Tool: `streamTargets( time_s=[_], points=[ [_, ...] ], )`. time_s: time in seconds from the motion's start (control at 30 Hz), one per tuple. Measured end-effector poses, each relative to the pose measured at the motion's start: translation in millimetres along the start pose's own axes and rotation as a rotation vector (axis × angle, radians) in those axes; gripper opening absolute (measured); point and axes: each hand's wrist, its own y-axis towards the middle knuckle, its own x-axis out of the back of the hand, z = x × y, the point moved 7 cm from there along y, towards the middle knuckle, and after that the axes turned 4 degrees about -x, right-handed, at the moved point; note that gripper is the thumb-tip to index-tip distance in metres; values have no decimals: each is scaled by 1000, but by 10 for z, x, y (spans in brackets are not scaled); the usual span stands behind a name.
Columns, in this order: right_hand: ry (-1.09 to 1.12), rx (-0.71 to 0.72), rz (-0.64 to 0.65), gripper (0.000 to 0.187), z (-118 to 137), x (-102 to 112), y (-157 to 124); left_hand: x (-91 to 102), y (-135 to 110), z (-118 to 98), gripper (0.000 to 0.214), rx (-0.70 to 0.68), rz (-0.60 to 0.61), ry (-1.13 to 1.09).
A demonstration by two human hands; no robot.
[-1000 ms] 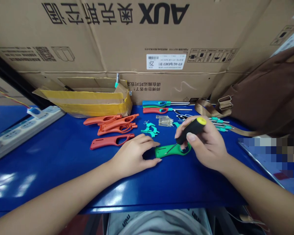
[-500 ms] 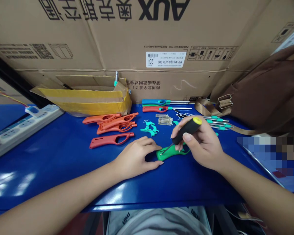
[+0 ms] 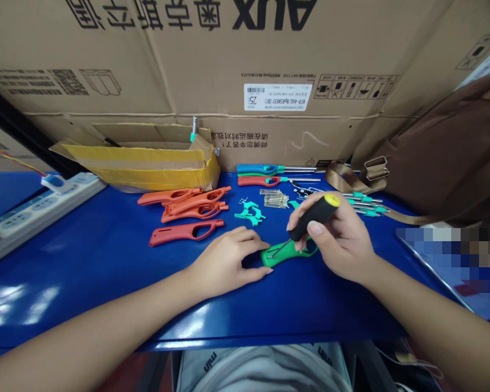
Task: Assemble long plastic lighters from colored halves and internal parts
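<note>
Flat on the blue table lies a green lighter casing (image 3: 286, 252), its trigger loop toward my right hand. Thumb and fingers of my left hand (image 3: 228, 260) hold its left end from both sides. My right hand (image 3: 345, 242) is wrapped round a screwdriver (image 3: 315, 216) with a black handle and yellow end cap. The screwdriver slants down to the left, its tip at the casing's left part. Beyond the hands are small teal plastic pieces (image 3: 251, 211) and several clear fuel tanks (image 3: 275, 199).
Red lighter casings (image 3: 187, 232) lie to the left, in front of a yellow-taped cardboard box (image 3: 147, 169). Assembled-looking lighters (image 3: 258, 181) and metal tubes with teal ends (image 3: 367, 201) lie at the back. A power strip (image 3: 36, 209) is far left; a brown bag (image 3: 441, 158) stands right.
The screwdriver and my right hand have shifted slightly right, and the tip has moved slightly right along the casing. My left hand keeps its hold.
</note>
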Motion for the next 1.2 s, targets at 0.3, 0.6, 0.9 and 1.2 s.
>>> streamTargets(
  time_s=[0.3,0.6,0.9,1.2],
  points=[
    [-1,-15,-4,14,-15,-10,4,97,7,-50,29,-37,-88,-49],
    [12,-28,-15,14,-5,13,-7,99,-5,-89,15,-79,-79,-44],
    [5,-39,-6,17,-33,-2,5,109,12,-81,18,-46,-74,-24],
    [2,-31,-7,16,-48,-6,1,78,15,-69,25,-9,-28,-18]
  ],
)
